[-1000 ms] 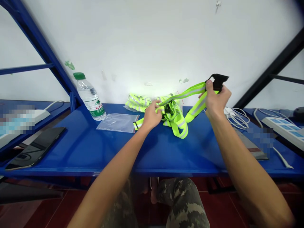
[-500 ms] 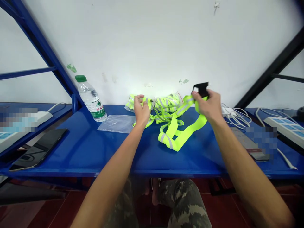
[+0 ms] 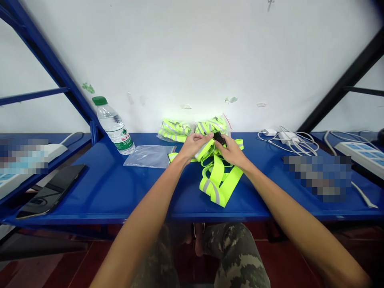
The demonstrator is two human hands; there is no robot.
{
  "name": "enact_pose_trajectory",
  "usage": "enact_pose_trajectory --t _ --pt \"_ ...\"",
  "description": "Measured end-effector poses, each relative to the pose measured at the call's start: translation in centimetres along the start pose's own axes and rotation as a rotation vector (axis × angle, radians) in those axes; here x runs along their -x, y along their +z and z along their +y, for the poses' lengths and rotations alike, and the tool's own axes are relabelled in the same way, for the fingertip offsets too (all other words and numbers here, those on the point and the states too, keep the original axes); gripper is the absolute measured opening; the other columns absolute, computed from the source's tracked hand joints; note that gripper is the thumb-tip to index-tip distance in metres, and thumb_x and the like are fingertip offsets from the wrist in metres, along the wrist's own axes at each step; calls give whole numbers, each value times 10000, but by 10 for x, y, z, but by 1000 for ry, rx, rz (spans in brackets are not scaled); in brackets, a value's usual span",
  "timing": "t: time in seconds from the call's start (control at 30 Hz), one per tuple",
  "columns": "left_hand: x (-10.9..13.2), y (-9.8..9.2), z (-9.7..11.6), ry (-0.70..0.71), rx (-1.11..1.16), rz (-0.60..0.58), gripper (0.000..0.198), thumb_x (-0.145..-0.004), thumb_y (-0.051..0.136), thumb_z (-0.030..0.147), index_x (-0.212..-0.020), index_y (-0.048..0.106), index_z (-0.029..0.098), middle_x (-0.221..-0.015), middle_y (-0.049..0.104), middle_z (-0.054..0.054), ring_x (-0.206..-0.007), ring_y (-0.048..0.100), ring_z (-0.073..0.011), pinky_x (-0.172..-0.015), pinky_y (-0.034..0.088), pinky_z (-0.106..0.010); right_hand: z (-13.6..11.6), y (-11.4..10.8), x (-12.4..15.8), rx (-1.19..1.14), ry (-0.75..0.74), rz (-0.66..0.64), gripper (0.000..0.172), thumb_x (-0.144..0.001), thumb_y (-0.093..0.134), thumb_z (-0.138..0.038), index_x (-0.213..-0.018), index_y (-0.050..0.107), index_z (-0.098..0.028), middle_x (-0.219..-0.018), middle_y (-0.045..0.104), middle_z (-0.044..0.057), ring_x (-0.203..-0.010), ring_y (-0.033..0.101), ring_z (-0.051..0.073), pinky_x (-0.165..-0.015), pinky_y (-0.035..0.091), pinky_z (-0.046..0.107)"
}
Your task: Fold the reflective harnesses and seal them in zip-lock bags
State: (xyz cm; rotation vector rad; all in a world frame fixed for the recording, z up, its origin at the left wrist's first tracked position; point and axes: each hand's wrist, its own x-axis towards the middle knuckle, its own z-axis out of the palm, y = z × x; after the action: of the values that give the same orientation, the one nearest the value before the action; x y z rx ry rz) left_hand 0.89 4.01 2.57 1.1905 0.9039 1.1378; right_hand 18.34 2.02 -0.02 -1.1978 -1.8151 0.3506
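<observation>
A neon-yellow reflective strap vest (image 3: pixel 218 183) lies bunched on the blue table (image 3: pixel 120 192) in front of me. My left hand (image 3: pixel 193 145) pinches one of its straps near the top of the bundle. My right hand (image 3: pixel 231 151) is closed on the strap's black end piece (image 3: pixel 219 139), right beside the left hand. The two hands nearly touch over the vest. Loops of the strap trail toward me on the tabletop.
Packed yellow vests (image 3: pixel 192 127) lie by the wall. An empty clear bag (image 3: pixel 149 156) and a water bottle (image 3: pixel 113 125) sit to the left, a dark phone (image 3: pixel 49 191) further left. White chargers and cables (image 3: pixel 286 138) and a power strip (image 3: pixel 361 156) lie to the right.
My right hand has come down and left with the black end piece, meeting my left hand over the vest. The raised strap now lies on the table.
</observation>
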Motion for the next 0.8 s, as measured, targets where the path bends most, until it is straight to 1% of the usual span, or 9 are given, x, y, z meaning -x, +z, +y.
enact_pose_trajectory --t 0.07,0.17,0.23,0.33,0.47,0.53,0.6,0.67,0.8 --pt "0 -3 -2 13 -97 12 455 -520 919 338 -779 591 158 -720 656 -6 -655 606 -125 -663 478 -248 2 1 2 20 -8 -46 305 -932 496 -516 -864 505 -219 -790 597 33 -706 544 202 -617 402 325" --pt "-4 -11 -4 7 -180 7 421 -541 907 320 -828 659 139 -737 695 -34 -701 646 -164 -725 502 -294 7 0 3 14 -6 -91 300 -939 481 -509 -925 534 -214 -834 624 45 -745 567 215 -647 430 337" --pt "-8 -17 -5 39 -208 -16 335 -603 864 298 -837 694 130 -767 719 -52 -746 668 -189 -774 513 -322 11 -4 3 19 -11 -35 319 -923 505 -512 -941 578 -202 -881 653 68 -792 589 231 -690 451 356" --pt "-15 -24 -7 182 -284 -26 215 -735 746 264 -898 733 125 -920 751 -80 -903 685 -218 -888 506 -344 13 -13 1 27 4 82 339 -868 583 -507 -913 655 -179 -891 691 84 -802 606 238 -715 460 366" --pt "-23 -27 -12 409 -485 21 265 -850 622 243 -1062 737 133 -1141 730 -104 -1129 639 -252 -1038 448 -381 15 -24 0 -25 81 196 328 -764 701 -470 -860 689 -156 -788 691 56 -702 591 202 -662 456 336" --pt "-22 -27 -12 454 -524 9 283 -878 607 255 -1107 729 144 -1215 705 -112 -1200 607 -256 -1094 410 -391 16 -26 0 -48 92 229 315 -738 723 -444 -855 680 -154 -771 678 46 -695 587 192 -665 463 331" --pt "-19 -24 -11 395 -459 14 310 -877 633 293 -1146 714 163 -1206 703 -113 -1183 615 -259 -1064 449 -403 20 -25 0 -53 95 239 288 -752 706 -427 -856 661 -162 -778 667 42 -706 586 189 -677 480 336" --pt "-14 -20 -8 236 -290 41 376 -829 707 344 -1161 693 166 -1095 722 -116 -1042 669 -258 -927 543 -412 25 -23 0 -93 120 234 266 -787 667 -415 -897 645 -174 -818 667 45 -738 598 196 -690 508 346" --pt "-7 -17 0 -44 11 50 565 -587 896 279 -1085 676 131 -840 710 -77 -721 687 -205 -719 582 -369 35 -20 -1 -275 148 220 368 -748 677 -310 -1089 612 -186 -1031 693 65 -931 650 228 -807 557 382"
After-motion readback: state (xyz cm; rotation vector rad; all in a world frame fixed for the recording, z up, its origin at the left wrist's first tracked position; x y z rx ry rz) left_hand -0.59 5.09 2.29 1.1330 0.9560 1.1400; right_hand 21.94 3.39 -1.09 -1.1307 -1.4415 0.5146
